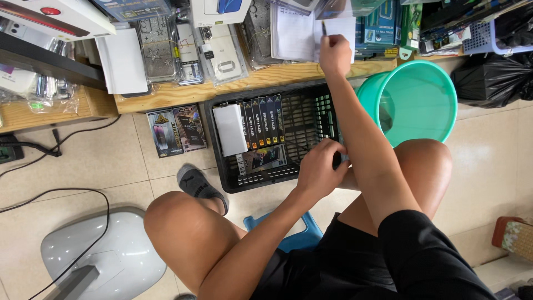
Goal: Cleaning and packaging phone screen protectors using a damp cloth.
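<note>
1. R hand [335, 54] fisted round a dark pen [323, 28], upright, tip pointing away, over papers [297, 33] on the wooden shelf [233, 83].
2. L hand [319, 166] curled at black crate [300, 116] rim; whatever it grips is hidden.
3. Boxes [261, 121] stand in crate.

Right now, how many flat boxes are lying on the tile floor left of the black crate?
2. One box lies nearest the wooden shelf's corner, and the other box lies beside it, next to the black crate. More could be hidden under the shelf.

Of the two hands, the left [321, 166] curls low, fingers bent; the right [335, 54] — arm outstretched — is fisted.
</note>
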